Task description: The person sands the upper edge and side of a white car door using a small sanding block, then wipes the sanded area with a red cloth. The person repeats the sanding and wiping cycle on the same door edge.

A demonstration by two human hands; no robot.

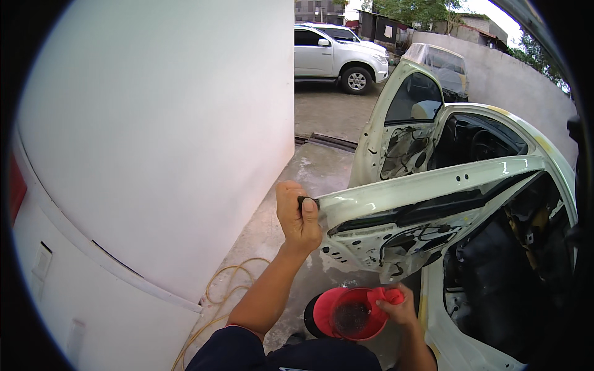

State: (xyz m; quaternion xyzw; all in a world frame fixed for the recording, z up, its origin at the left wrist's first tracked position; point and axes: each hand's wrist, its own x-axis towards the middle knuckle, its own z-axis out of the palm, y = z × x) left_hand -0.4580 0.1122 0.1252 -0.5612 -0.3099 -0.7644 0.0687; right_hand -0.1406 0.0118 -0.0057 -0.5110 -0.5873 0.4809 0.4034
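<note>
Wall (154,111) blocks the left; 1 yellow hose (230,268) loops on the floor (261,234). The left hand (299,219) pinches 1 black block (301,201) at the near car door (396,193), 1 of 2 standing open. 1 red bucket (325,310) sits below; the right hand (403,308) clutches 1 red cloth (378,298) at its rim.

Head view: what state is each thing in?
Left hand: closed on a small black item
Right hand: gripping red cloth
Red cloth: bunched
Red bucket: upright, holding liquid
Rear car door: open, inner trim off
Front car door: open, inner trim off
Yellow hose: loosely looped
Nearer white vehicle: visible door shut
</note>
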